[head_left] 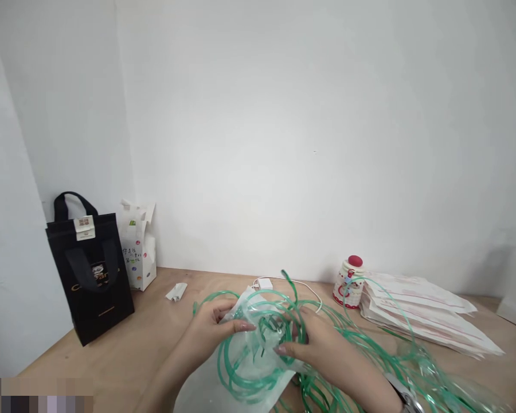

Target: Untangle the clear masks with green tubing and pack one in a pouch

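A white translucent plastic bag (202, 390) lies at the front middle of the table, under my hands. My left hand (212, 324) is closed on the bag's upper left edge, its thumb pointing right across the bag. Loops of green clear tubing (234, 376) lie coiled over and against the bag; how much is inside I cannot tell. My right hand (307, 338) curls around the right side of this coil, with thumb and fingers on the loops. Small clear fittings show among the loops between both hands.
More tangled green tubing (372, 347) with clear plastic spreads to the right. Behind it are stacked paper bags (417, 312) and a white jar with a red knob (349, 281). A black bag (98, 292), a white paper bag (140, 246) and a crumpled wrapper (176, 291) stand left. A white charger (265, 283) lies near the wall.
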The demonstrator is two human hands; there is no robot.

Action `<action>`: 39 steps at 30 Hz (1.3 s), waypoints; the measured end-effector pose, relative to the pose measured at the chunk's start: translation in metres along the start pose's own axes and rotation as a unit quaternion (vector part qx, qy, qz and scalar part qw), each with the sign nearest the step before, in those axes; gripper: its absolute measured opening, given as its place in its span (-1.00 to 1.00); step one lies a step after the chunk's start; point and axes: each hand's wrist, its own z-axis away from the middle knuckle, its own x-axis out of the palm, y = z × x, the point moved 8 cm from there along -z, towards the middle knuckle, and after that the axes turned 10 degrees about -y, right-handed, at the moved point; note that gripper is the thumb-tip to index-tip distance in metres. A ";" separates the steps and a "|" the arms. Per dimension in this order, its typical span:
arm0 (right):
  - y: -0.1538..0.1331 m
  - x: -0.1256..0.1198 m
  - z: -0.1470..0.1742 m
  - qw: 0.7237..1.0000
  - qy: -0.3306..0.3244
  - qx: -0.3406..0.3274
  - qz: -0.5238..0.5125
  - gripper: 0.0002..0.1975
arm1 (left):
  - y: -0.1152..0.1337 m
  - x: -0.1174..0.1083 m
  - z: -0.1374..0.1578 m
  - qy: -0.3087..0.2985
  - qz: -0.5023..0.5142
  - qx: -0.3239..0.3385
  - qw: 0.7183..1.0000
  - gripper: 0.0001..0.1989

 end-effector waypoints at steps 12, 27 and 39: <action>-0.026 0.000 -0.003 0.993 -0.008 -0.101 -0.058 -0.76 | -0.005 0.000 0.000 0.014 0.067 -0.010 0.998 -0.82; -0.003 -0.029 -0.008 0.983 0.145 -0.047 -0.100 -0.63 | -0.001 -0.013 0.004 0.080 0.067 0.000 0.995 -0.83; 0.024 -0.015 -0.028 0.984 0.100 -0.004 -0.147 -0.65 | -0.001 -0.017 0.006 0.103 0.077 0.005 0.992 -0.80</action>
